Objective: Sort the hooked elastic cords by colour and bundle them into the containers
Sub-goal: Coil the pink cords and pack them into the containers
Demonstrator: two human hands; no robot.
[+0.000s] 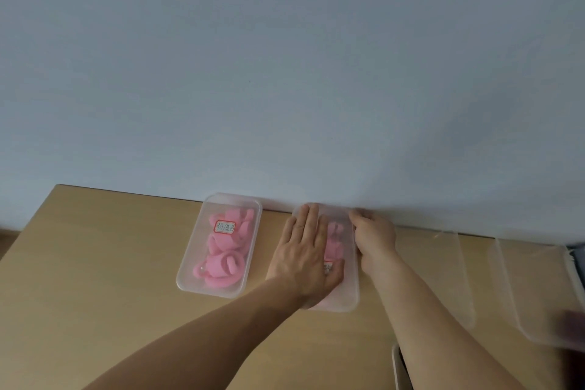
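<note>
Container (189,266) label (225,227): handwriting, unreadable.

Handwritten characters, too blurred to be read, are borne by a red-bordered white label (225,227) on the clear rectangular plastic container (253,231).

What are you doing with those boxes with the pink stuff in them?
A person seems to be closing a clear box of pink cords. The left hand lies flat on its lid, pressing down, while the right hand grips the box's right edge. Beside it on the table sits a second box, labelled on top, also holding pink cords.
</note>
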